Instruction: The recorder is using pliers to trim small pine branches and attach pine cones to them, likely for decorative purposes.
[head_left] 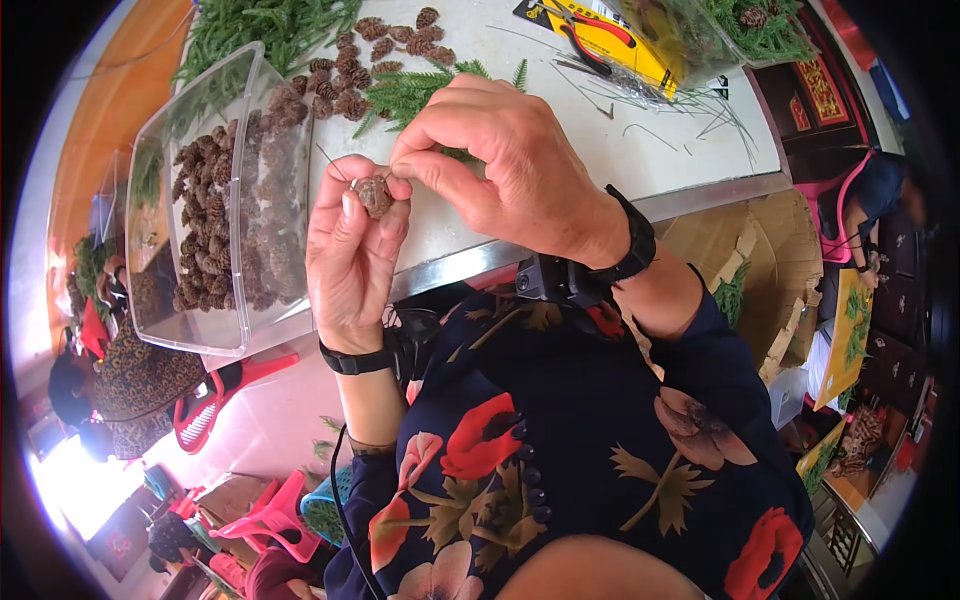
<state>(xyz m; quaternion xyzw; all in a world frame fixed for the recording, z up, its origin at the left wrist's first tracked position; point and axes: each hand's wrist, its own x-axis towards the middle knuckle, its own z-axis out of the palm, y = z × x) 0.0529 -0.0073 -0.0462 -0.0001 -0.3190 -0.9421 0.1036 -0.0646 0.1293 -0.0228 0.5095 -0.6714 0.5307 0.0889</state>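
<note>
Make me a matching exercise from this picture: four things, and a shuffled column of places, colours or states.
1. Held cone
2. Pliers
3. Clear bin
4. Carton

A. Red-and-black handles
B. Brown, below the table's right side
C. In the left hand's fingers
D. Holding many brown cones

Pairs: 1-C, 2-A, 3-D, 4-B

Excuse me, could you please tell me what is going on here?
The person's left hand holds a brown cone in its fingertips, with a thin wire sticking out beside it. The right hand pinches thumb and forefinger together close by; what lies between them is too small to tell. A clear bin of cones stands to the left, loose cones and a green sprig lie beyond the hands, and pliers lie farther right.
</note>
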